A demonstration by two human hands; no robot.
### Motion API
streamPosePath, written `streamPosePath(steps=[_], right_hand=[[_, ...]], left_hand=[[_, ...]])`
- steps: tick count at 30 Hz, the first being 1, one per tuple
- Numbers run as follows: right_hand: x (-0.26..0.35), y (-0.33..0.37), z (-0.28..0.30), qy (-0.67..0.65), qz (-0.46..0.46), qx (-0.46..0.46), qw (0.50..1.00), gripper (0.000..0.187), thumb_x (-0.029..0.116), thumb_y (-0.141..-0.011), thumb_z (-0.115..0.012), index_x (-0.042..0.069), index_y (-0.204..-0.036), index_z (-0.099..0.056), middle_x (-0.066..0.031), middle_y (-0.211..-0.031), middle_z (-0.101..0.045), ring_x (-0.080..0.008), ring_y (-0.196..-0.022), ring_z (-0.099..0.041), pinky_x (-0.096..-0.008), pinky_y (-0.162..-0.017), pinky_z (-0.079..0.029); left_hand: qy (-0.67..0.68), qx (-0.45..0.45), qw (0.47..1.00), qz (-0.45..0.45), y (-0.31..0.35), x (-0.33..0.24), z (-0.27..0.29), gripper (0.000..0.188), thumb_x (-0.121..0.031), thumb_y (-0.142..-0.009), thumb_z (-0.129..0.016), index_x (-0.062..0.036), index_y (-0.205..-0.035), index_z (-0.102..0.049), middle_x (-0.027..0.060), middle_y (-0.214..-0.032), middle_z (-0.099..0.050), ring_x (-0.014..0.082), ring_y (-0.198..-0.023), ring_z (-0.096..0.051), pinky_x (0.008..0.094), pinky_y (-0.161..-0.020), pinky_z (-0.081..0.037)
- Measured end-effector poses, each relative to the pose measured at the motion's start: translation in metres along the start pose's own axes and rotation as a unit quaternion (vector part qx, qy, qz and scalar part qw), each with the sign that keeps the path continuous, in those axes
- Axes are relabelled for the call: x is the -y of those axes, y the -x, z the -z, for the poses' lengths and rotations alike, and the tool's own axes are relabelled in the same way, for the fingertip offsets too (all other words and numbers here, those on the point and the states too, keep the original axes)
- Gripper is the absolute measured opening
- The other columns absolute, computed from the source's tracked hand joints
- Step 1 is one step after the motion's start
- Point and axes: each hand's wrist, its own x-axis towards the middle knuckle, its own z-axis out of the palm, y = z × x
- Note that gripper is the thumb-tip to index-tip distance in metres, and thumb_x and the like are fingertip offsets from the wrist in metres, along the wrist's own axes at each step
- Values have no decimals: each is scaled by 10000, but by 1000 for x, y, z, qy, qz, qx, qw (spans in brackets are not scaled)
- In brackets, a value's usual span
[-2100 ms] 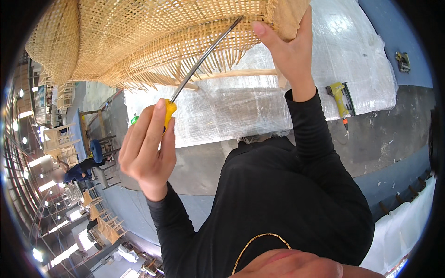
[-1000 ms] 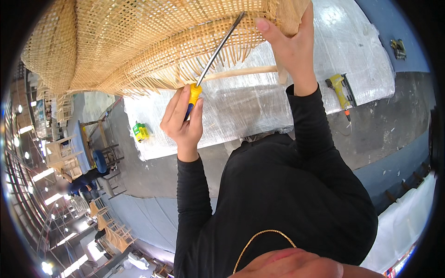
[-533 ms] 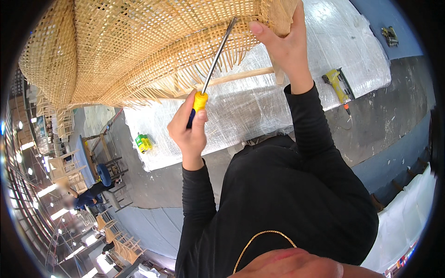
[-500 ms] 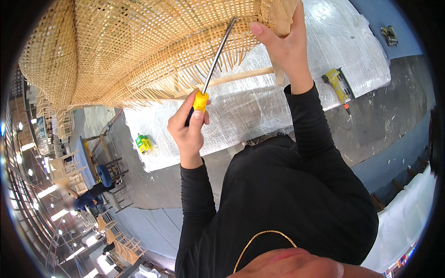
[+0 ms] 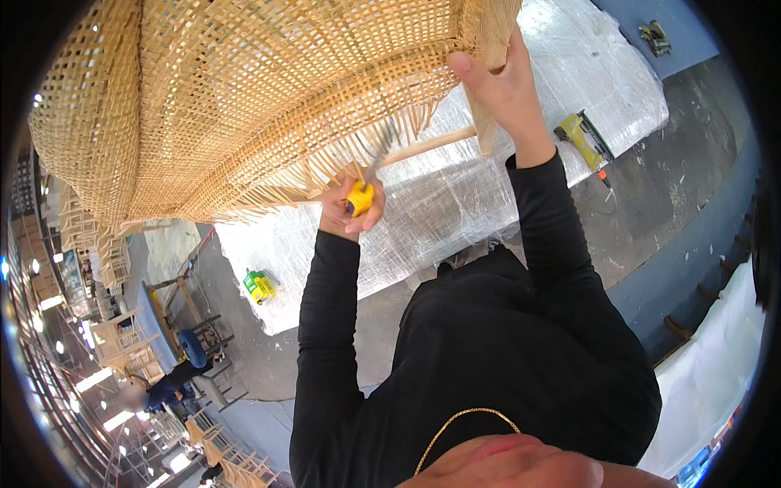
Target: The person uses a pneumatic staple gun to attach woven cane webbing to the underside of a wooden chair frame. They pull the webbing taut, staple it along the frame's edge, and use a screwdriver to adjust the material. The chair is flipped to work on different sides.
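Note:
My left hand [image 5: 351, 203] is closed around the yellow handle of a screwdriver [image 5: 360, 198], whose metal shaft is smeared by motion near the loose strand ends. Above it spreads a woven cane panel [image 5: 268, 89], with a fringe of loose cane ends [image 5: 325, 163] along its lower edge. My right hand [image 5: 506, 89] grips the wooden frame [image 5: 490, 41] at the panel's right end. Its thumb lies on the weave's edge, while the other fingers are hidden behind the wood.
Under the frame is a plastic-wrapped surface [image 5: 439, 195]. A yellow-green staple gun [image 5: 586, 140] with a hose lies at its right edge, a green and yellow box-shaped item [image 5: 259, 286] at its left. Another tool [image 5: 655, 38] sits far right. Someone in dark clothes [image 5: 167, 386] is among wooden chair frames, far left.
The screwdriver's tip has come away from the weave's edge line, and my left hand has tilted and moved slightly down. My right hand keeps its hold on the frame.

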Motion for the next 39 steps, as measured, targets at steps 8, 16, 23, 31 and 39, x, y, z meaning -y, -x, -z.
streamPosePath(steps=[8, 16, 23, 31, 39], right_hand=[[13, 62, 82, 208, -59, -42, 975, 868, 662, -1002, -522, 66, -1605, -337, -160, -1439, -607, -283, -1345, -561, -453, -1140, -403], [44, 35, 54, 197, -68, 9, 978, 774, 435, -928, -775, 61, -1525, -455, -126, -1396, -632, -221, -1247, -615, -374, -1071, -447], [-9, -9, 17, 48, -5, 28, 998, 1053, 554, -839, -849, -31, -1565, -360, -125, -1474, -529, -217, -1365, -504, -372, -1122, -424], [-11, -17, 6, -12, 40, 12, 999, 1052, 563, -805, -873, -48, -1519, -400, -125, -1399, -561, -204, -1300, -538, -358, -1083, -444], [-8, -20, 8, -73, 11, 32, 997, 1036, 460, -792, -915, -32, -1521, -367, -129, -1385, -560, -204, -1292, -548, -351, -1076, -452]], left_hand=[[-460, -131, 756, 447, 57, 49, 26, 349, -281, -929, -776, -31, -1172, -795, 56, -807, -761, 48, -577, -557, 224, -503, -417], [-575, -322, 752, -20, 81, 37, -115, 430, -66, -770, -848, 17, -1181, -756, 145, -1071, -758, 239, -952, -701, 316, -870, -534], [-818, -391, 384, -173, 15, 6, -223, 448, 28, -794, -826, 43, -1234, -742, 186, -1046, -758, 233, -933, -732, 311, -845, -562], [-852, -407, 298, -137, -2, 5, -247, 471, 77, -742, -841, -5, -1201, -778, 158, -1005, -765, 226, -866, -747, 301, -798, -582], [-839, -431, 325, -70, -21, -3, -277, 452, 64, -807, -794, 7, -1253, -753, 181, -993, -773, 199, -876, -751, 286, -810, -569]])
